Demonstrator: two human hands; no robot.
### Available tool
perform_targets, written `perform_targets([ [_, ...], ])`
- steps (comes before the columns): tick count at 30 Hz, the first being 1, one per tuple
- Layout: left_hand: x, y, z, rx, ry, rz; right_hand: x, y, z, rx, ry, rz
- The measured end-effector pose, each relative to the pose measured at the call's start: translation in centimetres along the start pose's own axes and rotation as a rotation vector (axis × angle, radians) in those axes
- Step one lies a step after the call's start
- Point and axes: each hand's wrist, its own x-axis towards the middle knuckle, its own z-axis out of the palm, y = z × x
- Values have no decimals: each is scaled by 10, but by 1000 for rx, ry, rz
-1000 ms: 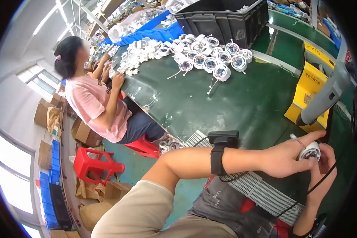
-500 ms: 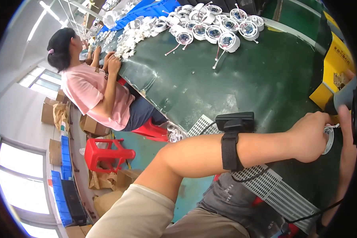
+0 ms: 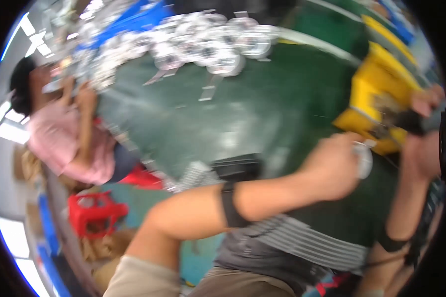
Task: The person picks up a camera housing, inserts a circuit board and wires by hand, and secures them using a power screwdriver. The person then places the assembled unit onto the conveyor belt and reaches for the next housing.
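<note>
White round housing: the white round housing [image 3: 364,161] is up off the counter [image 3: 262,109], turned edge-on, its pale face toward the person's right.
Left grip: the left grip [image 3: 332,166] is closed on that housing, fingers curled round its near side; best to hold it by the rim and leave the face uncovered.
Pale loose end: a pale loose end [image 3: 369,143] stands out at the housing's upper edge; I would tuck it aside so that neither grip pinches it.
Grey tool: the grey tool [image 3: 434,122] lies at the far right with its dark nose [image 3: 411,122] just beside the front of the yellow box [image 3: 364,94].
Right grip: the right grip [image 3: 423,148] looks wrapped around the grey tool, though blur and the lens rim leave its exact hold uncertain.
Nose angle: a straight, unhurried line at the yellow box should serve better than a slanted one, which could scrape or catch.
Gap: housing and dark nose are apart, near each other; a steady left wrist would make any meeting of the two easier to line up.
Housing pile: the pile of white housings [image 3: 225,62] sits well apart at the counter's far side, trailing leads [image 3: 208,91] toward the person; a sweeping left forearm could snag them.
</note>
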Motion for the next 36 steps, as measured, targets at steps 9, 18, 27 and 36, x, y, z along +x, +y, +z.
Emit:
perform_targets([
  [9, 2, 1, 7, -343, -102, -153, -12, -13, 50, -524, 248, -213],
  [18, 3, 2, 6, -319, -92, -162, -10, 0, 43, -539, 189, -205],
  [27, 6, -3, 6, -367, -71, -117, -14, 1, 46, -541, 117, -185],
  [36, 6, -4, 3, -381, -77, -123, -55, -4, 52, -360, 139, -22],
])
